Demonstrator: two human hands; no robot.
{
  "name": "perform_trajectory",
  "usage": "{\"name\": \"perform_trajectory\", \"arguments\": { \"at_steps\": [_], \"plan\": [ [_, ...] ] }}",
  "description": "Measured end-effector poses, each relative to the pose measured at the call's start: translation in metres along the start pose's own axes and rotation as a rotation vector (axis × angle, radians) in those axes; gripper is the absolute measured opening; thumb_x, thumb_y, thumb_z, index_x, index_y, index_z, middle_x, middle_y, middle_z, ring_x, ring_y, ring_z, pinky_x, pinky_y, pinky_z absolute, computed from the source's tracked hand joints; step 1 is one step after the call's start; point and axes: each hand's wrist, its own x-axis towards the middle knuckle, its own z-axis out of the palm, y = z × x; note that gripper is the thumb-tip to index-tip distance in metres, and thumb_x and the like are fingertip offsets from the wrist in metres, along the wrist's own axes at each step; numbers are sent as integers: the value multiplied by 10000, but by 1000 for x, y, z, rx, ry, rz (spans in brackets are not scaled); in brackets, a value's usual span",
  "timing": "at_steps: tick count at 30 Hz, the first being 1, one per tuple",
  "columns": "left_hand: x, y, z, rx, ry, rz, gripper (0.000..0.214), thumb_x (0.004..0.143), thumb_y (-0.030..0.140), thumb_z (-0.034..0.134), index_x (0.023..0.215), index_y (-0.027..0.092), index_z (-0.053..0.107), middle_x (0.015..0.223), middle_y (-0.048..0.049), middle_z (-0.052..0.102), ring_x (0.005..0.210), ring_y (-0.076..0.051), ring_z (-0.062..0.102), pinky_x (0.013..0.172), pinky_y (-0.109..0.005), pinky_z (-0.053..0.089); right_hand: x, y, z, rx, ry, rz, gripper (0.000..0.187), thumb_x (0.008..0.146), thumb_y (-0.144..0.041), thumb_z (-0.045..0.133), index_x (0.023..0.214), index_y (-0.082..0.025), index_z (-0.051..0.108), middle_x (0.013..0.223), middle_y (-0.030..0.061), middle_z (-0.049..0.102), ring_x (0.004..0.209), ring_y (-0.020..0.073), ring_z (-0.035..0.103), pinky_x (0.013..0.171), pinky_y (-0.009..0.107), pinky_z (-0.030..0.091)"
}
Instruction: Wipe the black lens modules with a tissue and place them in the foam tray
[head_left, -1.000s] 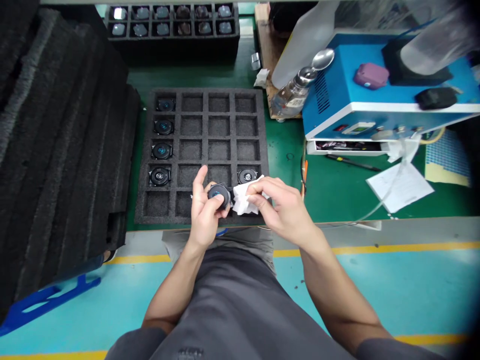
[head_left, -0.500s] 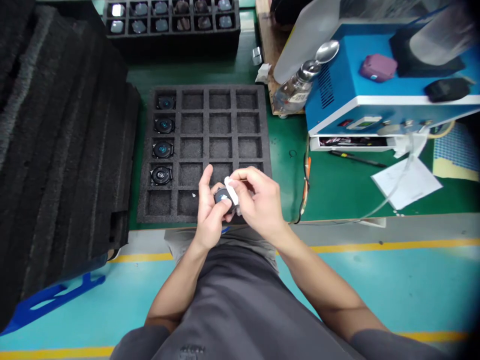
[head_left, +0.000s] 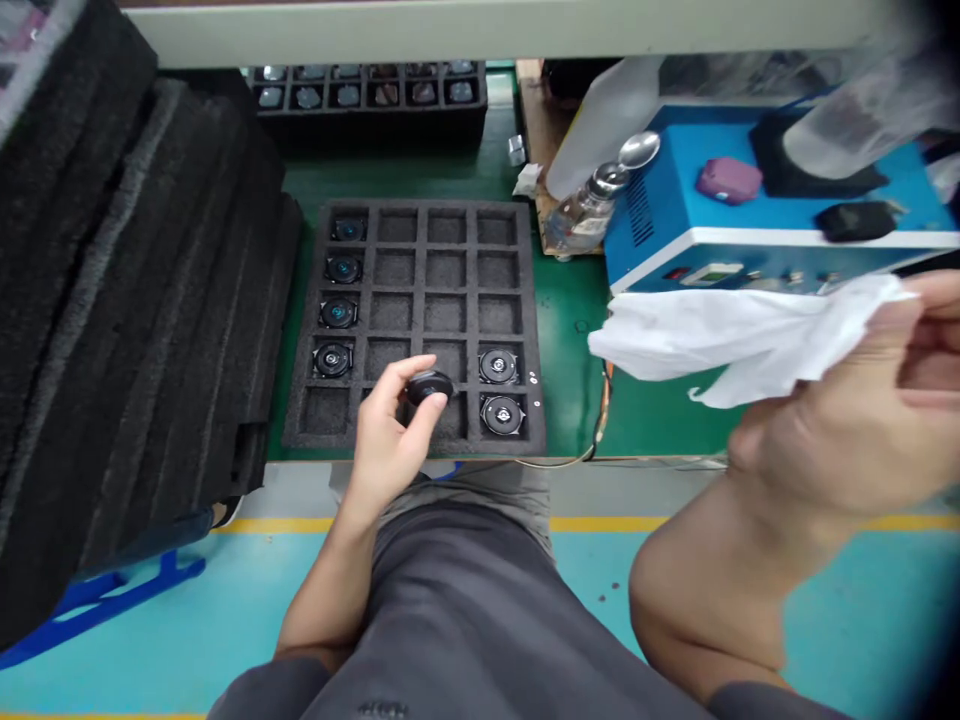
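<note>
My left hand (head_left: pixel 394 425) pinches a round black watch case (head_left: pixel 429 386) between thumb and fingers, above the lower middle of a dark foam tray (head_left: pixel 472 242). Off to the right, my right hand (head_left: pixel 862 420) is raised close to the camera and grips a white cloth or tissue (head_left: pixel 720 330), which trails to the left. Several watch cases, such as this one (head_left: pixel 333 358), lie in the tray's left column. Two more, including a watch case (head_left: pixel 502 415) at the corner, sit in the right column's lower pockets. The held case hides part of the pocket under it.
Black foam sheets (head_left: pixel 172 300) are stacked at the left. Behind the tray stands a compartment box (head_left: pixel 375 125) of small parts. A blue machine (head_left: pixel 660 190) and a glass bottle (head_left: pixel 581 215) stand at right. A cable (head_left: pixel 600 420) runs down to the table edge.
My right hand has swung away from the watch case, far to the right and up, carrying the white cloth. My left hand keeps the case and has shifted slightly left. The view has tilted upward.
</note>
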Motion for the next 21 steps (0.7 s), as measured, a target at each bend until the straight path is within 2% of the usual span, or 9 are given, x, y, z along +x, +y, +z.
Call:
{"name": "perform_trajectory", "arguments": {
  "at_steps": [3, 5, 7, 8, 10, 14, 17, 19, 21],
  "plan": [
    [12, 3, -3, 12, 15, -34, 369, 769, 310, 775, 1078, 149, 654, 1002, -16, 705, 858, -3, 649, 771, -63, 485, -4, 2, -5, -17, 6, 67, 286, 897, -435, 761, 907, -152, 721, 838, 72, 600, 750, 142, 566, 680, 320, 410],
    [21, 6, 6, 3, 25, -30, 385, 754, 287, 771, 1082, 158, 615, 999, -4, 683, 852, -6, 643, 756, -73, 483, -11, 3, -5, -4, -25, 127, 252, 881, -371, 772, 907, -125, 723, 819, 82, 603, 716, 140, 555, 640, 305, 401],
    [32, 12, 25, 80, 14, 55, 407, 786, 263, 723, 1165, 188, 597, 1081, -12, 680, 952, -21, 643, 841, -101, 493, -17, 4, -6, 36, -74, 169, 204, 866, -301, 772, 914, -109, 727, 798, 91, 615, 690, 143, 552, 609, 298, 395],
    [39, 16, 36, 167, -15, 123, 408, 821, 260, 677, 1217, 207, 596, 1127, -23, 684, 1016, -39, 641, 944, -144, 504, -20, 5, -6, 59, -91, 181, 181, 859, -275, 770, 916, -107, 729, 792, 94, 622, 684, 146, 554, 600, 296, 397],
    [55, 24, 60, 379, -85, 263, 270, 885, 276, 576, 1135, 201, 647, 1216, -41, 690, 1171, -112, 621, 1123, -283, 496, -25, 7, -5, 81, -112, 201, 152, 848, -243, 769, 909, -107, 739, 787, 100, 636, 680, 149, 567, 592, 293, 406],
    [81, 33, 94, 723, -173, 272, 332, 930, 296, 470, 1230, 206, 582, 1296, -78, 671, 1281, -273, 586, 1166, -568, 474, -31, 10, -3, 107, -96, 213, 122, 792, -205, 790, 872, -114, 771, 762, 111, 662, 662, 160, 596, 592, 296, 423],
    [86, 30, 102, 910, -130, 315, 367, 947, 298, 388, 1215, 144, 586, 1306, -144, 626, 1340, -327, 516, 1132, -595, 475, -33, 13, -2, 113, -94, 230, 104, 754, -189, 794, 842, -134, 780, 740, 111, 668, 636, 168, 593, 573, 299, 421],
    [85, 26, 102, 990, -83, 362, 416, 951, 334, 354, 1189, 112, 614, 1342, -173, 574, 1367, -345, 469, 1121, -582, 480, -33, 13, -2, 108, -94, 228, 99, 746, -188, 792, 831, -139, 775, 731, 108, 666, 624, 168, 585, 558, 295, 418],
    [83, 25, 98, 1015, -99, 360, 472, 952, 369, 335, 1226, 113, 622, 1398, -180, 528, 1376, -345, 447, 1127, -582, 482, -32, 11, -1, 100, -107, 233, 101, 754, -192, 791, 833, -135, 764, 731, 104, 661, 623, 163, 580, 548, 287, 419]
  ]
}}
